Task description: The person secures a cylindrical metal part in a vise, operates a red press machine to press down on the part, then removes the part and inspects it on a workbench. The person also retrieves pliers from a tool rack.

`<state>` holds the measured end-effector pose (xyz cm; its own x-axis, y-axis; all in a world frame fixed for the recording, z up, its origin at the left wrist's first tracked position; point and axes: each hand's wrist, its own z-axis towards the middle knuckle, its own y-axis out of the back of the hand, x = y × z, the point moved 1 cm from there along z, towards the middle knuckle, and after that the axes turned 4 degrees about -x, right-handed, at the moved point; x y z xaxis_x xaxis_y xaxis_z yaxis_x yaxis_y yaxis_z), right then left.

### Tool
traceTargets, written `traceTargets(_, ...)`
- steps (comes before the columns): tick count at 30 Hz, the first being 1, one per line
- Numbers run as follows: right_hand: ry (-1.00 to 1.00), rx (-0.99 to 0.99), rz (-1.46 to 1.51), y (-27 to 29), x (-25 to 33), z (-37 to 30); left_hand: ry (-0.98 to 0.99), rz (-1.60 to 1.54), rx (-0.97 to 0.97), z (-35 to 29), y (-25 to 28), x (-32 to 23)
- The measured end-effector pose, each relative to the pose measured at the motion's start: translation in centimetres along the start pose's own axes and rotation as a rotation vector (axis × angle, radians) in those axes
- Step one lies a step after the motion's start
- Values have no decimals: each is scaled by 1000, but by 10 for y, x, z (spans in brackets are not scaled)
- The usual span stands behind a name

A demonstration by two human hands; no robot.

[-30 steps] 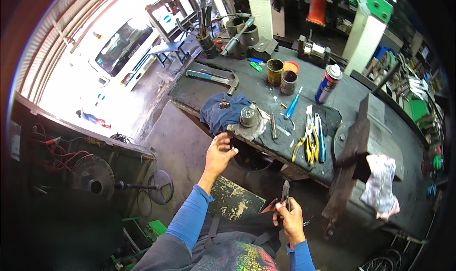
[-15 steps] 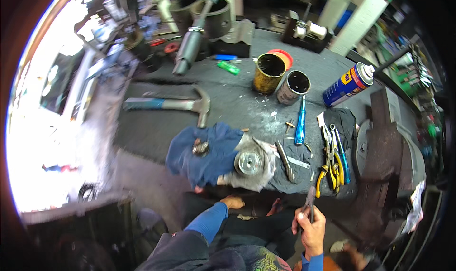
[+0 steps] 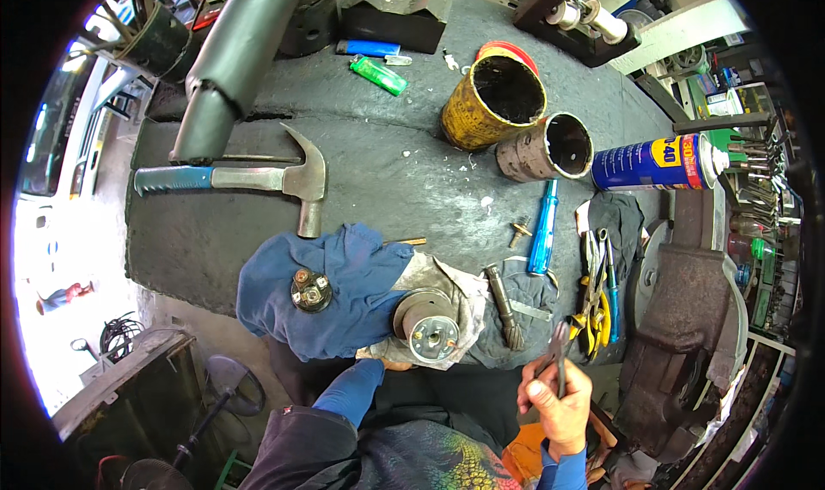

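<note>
My right hand (image 3: 557, 400) is closed around a pair of dark pliers (image 3: 560, 352), whose jaws point up by the bench's near edge. Most of my left hand (image 3: 397, 365) is hidden at that edge, below a grey rag (image 3: 464, 305); its fingers do not show. On the rag sits a round metal housing (image 3: 419, 308) with a flat face bearing small terminals. To its left, a black round cap with copper-coloured bolts (image 3: 311, 292) rests on a blue cloth (image 3: 266, 275). A dark ridged metal rod (image 3: 504, 309) lies to the right of the housing.
A claw hammer (image 3: 249, 179) lies at left beneath a thick grey tube (image 3: 232, 69). Farther back stand a yellow can (image 3: 464, 116), a grimy cup (image 3: 520, 159) and a blue spray can (image 3: 644, 165). A blue screwdriver (image 3: 544, 232) and yellow-handled pliers (image 3: 593, 318) lie at right.
The view has shifted, and the bench things appear larger. My left hand has moved slightly left and is now mostly hidden at the bench edge. My right hand still holds the pliers.
</note>
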<state>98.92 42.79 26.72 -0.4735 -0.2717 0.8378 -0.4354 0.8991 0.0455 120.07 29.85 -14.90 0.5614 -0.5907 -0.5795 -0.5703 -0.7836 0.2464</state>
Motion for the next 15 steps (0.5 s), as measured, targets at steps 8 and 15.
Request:
traceTargets(8, 43, 9, 5, 8, 0, 19, -30, 35, -127, -1, 43, -11)
traceTargets(15, 331, 23, -280, 4, 1, 52, -151, 108, -291, -2, 91, -3)
